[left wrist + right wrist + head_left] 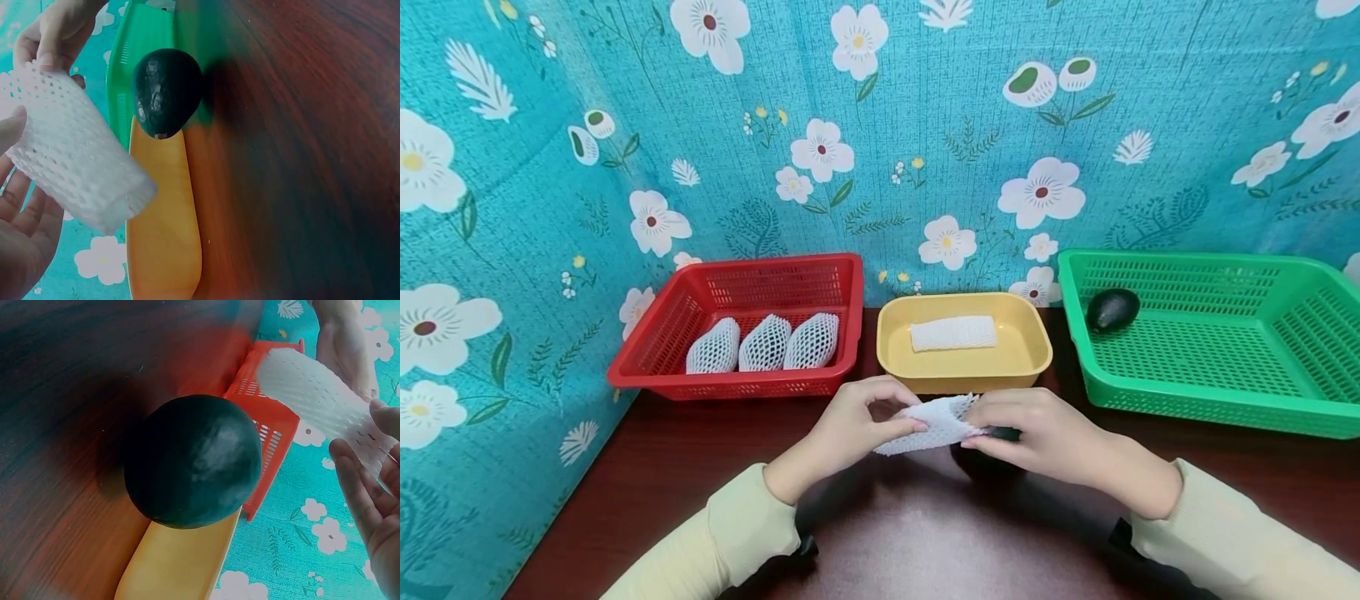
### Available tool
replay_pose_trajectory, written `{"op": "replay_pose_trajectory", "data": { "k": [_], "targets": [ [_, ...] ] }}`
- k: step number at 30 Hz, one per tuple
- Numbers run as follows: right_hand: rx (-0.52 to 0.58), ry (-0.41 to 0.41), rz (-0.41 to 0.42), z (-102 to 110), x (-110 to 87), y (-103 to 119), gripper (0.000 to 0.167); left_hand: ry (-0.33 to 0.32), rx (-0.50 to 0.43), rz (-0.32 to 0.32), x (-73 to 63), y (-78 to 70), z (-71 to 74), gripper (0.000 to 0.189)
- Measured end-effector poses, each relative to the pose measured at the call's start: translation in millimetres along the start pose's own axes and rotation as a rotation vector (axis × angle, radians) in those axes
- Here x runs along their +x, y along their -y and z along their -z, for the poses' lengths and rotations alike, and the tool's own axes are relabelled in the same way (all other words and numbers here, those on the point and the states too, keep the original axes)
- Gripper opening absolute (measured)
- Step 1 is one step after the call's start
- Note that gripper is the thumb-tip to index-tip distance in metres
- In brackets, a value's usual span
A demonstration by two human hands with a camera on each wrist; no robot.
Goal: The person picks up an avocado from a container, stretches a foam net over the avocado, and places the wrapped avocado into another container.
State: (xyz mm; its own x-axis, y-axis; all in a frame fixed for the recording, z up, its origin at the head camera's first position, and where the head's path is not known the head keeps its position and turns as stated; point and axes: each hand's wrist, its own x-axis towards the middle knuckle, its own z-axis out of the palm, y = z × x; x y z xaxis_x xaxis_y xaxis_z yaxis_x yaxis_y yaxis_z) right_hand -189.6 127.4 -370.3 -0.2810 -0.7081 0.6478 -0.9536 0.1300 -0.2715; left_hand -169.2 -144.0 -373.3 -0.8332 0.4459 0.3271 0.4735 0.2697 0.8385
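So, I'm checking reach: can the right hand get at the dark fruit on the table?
Probably yes, once the right hand releases the net sleeve: the dark fruit lies close by, uncovered.

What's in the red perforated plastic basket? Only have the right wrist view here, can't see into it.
Observer: The head view shows three bulging white foam-net sleeves in the red basket, side by side.

Operator: And the yellow plastic tray? I only get part of its outside.

Observer: One flat white foam-net sleeve lies inside it.

Operator: What about the far side of the smooth, dark, rounded fruit on the reddish-brown table?

Observer: The left wrist view shows it narrowing to an end with a small brownish spot.
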Motion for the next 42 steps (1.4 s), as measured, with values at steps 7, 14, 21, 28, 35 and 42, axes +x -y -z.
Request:
{"op": "replay_pose_trajectory", "data": {
  "k": [7,14,21,28,35,42],
  "targets": [
    [-0.044,-0.001,0.020,-2.0,-4.0,-0.3,0.038,-0.049,-0.030,0.041,0.7,3.3,8.4,0.013],
    [-0.042,0.001,0.030,-0.6,-4.2,0.2,0.039,-0.040,-0.032,0.066,2.1,6.4,11.9,0.012],
    [-0.007,-0.053,0.024,-0.5,2.5,0.0,0.032,0.108,-0.097,0.125,3.2,5.8,7.7,0.037],
    [-0.003,-0.092,0.039,-0.4,1.6,-0.3,0.029,0.217,-0.140,0.180,-2.0,8.3,8.4,0.043],
    [0.066,-0.048,0.062,-2.1,0.1,0.3,0.030,0.153,-0.061,0.123,-4.6,8.9,7.9,0.018],
    [0.089,0.011,0.057,-0.4,-1.8,4.1,0.025,0.083,-0.063,0.145,-4.4,9.8,15.0,0.015]
  ]
}}
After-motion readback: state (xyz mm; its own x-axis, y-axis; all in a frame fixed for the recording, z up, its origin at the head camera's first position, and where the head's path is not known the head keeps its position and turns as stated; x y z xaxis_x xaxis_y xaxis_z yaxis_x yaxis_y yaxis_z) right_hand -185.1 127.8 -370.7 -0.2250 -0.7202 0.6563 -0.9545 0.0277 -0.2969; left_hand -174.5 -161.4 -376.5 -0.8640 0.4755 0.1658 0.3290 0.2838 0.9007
